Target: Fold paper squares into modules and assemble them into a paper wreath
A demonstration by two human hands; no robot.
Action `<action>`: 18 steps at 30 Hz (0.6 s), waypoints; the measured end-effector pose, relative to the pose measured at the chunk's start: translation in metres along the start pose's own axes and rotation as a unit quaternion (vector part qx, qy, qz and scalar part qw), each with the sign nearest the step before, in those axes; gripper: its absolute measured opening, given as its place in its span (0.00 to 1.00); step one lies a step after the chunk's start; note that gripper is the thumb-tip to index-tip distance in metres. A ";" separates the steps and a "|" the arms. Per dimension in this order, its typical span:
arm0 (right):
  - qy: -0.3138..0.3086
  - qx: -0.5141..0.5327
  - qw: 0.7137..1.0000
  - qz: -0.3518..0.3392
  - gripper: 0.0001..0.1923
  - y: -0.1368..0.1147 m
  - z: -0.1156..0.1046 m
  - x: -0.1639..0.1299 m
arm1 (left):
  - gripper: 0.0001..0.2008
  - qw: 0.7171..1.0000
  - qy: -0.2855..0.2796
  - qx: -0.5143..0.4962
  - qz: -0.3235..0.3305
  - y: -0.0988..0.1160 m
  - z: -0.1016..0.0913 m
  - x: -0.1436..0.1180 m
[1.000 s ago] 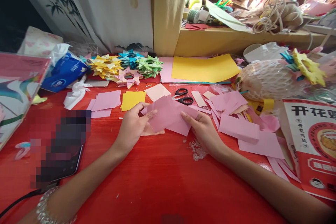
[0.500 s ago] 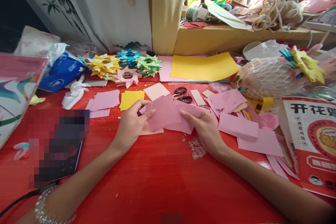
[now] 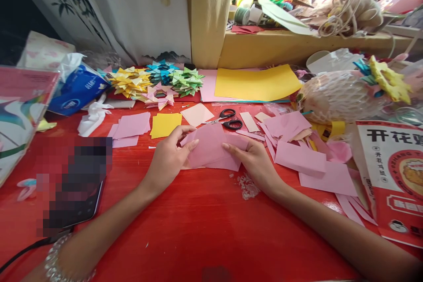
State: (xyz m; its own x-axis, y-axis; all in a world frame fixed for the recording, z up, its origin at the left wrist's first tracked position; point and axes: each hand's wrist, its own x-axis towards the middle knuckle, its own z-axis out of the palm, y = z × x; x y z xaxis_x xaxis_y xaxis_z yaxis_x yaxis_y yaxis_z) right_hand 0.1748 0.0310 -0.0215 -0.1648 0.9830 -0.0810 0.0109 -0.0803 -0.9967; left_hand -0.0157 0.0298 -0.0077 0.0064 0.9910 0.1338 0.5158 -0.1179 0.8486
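Left hand (image 3: 168, 158): fingers curled, pinching the left edge of the pink paper (image 3: 211, 147) between thumb and forefinger.
Right hand (image 3: 256, 163): fingers closed on the paper's right edge, thumb on top.
Pink paper: held low over the red desk (image 3: 198, 229), between both hands, just in front of the scissors (image 3: 228, 119).
Left of the hands: yellow square (image 3: 166, 125) and loose pink squares (image 3: 132, 127).
Right: heap of pink scraps (image 3: 297, 150).
Back edge: folded paper stars (image 3: 158, 79), yellow sheet (image 3: 257, 83).

Bare forearms, no sleeves; a beaded silver bracelet (image 3: 54, 259) circles the left wrist.
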 end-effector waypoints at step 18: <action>0.007 -0.036 0.999 -0.008 0.16 0.003 -0.002 0.000 | 0.11 1.000 -0.013 -0.013 0.011 0.004 -0.002 0.000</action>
State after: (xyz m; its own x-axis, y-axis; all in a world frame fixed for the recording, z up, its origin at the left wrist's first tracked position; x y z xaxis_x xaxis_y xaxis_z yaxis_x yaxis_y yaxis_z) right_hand 0.1773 0.0309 -0.0248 -0.1510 0.9864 -0.0646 0.0793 -0.0530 -0.9954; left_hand -0.0155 0.0291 -0.0036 0.0394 0.9894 0.1395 0.4921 -0.1407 0.8591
